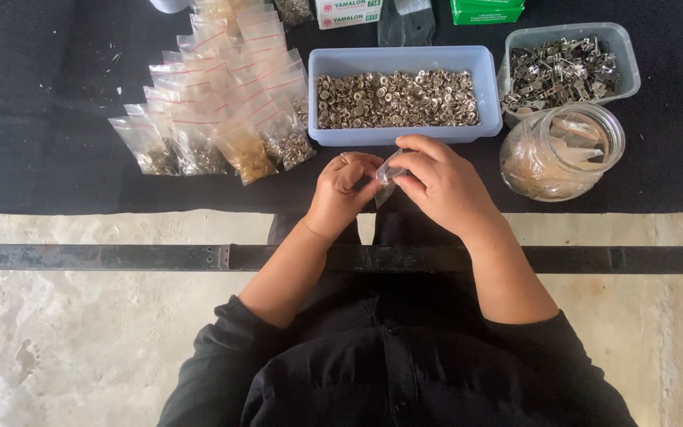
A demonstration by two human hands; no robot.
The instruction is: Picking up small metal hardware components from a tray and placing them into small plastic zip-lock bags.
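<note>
Left hand: I see the left hand [341, 192] curled narrow, fingertips pinched on the lower edge of a small clear bag [387, 172]; a ring shows on one finger.
Right hand: the right hand [439, 183] is bent over from the other side, thumb and forefinger closed on the top of the same bag.
Small clear bag: held between both hands, above the near edge of the black cloth [41, 119], just in front of the blue tray [405, 59]. I cannot tell whether anything is inside it.
Blue tray: rectangular, pale blue, holding a layer of small round metal snap parts [397, 99]. It sits directly beyond the hands.
Filled bags: a fanned heap of small zip bags [223, 103] with red seal lines lies left of the tray; the nearest ones hold brass- and silver-coloured pieces.
Clear tub: a clear tub [624, 47] to the right of the tray, holding metal clips [559, 73].
Glass jar: a glass jar [563, 154] lies tilted near the right hand, mouth towards the camera, with pale contents I cannot identify.
Far edge: white boxes [349, 12] and a green box [487, 10], partly cut off.
Foreground: a dark metal bar [120, 257] crosses below the cloth; I note black sleeves [223, 356] pushed up the forearms.
</note>
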